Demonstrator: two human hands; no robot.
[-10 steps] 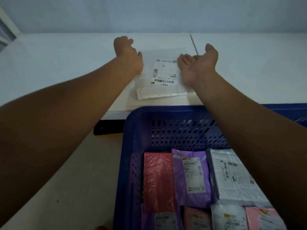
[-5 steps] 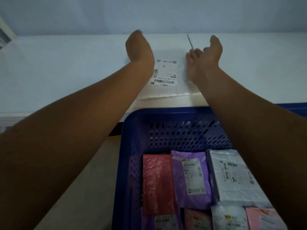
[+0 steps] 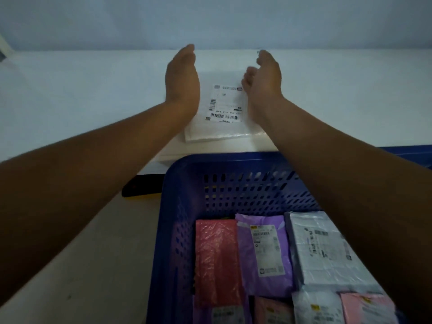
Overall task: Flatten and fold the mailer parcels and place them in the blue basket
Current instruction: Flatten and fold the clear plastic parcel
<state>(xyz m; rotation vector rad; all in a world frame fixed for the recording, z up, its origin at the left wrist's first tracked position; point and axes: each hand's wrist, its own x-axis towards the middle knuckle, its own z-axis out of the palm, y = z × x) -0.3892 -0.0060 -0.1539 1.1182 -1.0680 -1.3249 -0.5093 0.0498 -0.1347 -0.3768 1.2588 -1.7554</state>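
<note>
A white mailer parcel point(image 3: 218, 127) with a barcode label lies flat on the white table point(image 3: 81, 94), just beyond the blue basket point(image 3: 180, 206). My left hand point(image 3: 182, 78) stands on edge along the parcel's left side, fingers straight. My right hand point(image 3: 263, 78) stands at the parcel's right side, palm turned inward, fingers loosely curled and holding nothing. Whether either hand touches the parcel is unclear. Inside the basket lie several folded mailers: a red one point(image 3: 216, 260), a purple one point(image 3: 261, 251), a grey-white one point(image 3: 320, 249) and pink ones lower down.
A thin grey stick point(image 3: 258, 52) pokes out on the table behind my right hand. A black object point(image 3: 140, 189) sits under the table edge left of the basket. A beige surface point(image 3: 93, 265) runs along the basket's left side.
Both hands have moved inward toward the parcel's sides and turned onto their edges. My left hand has uncurled to straight fingers. The parcel has stayed in place.
</note>
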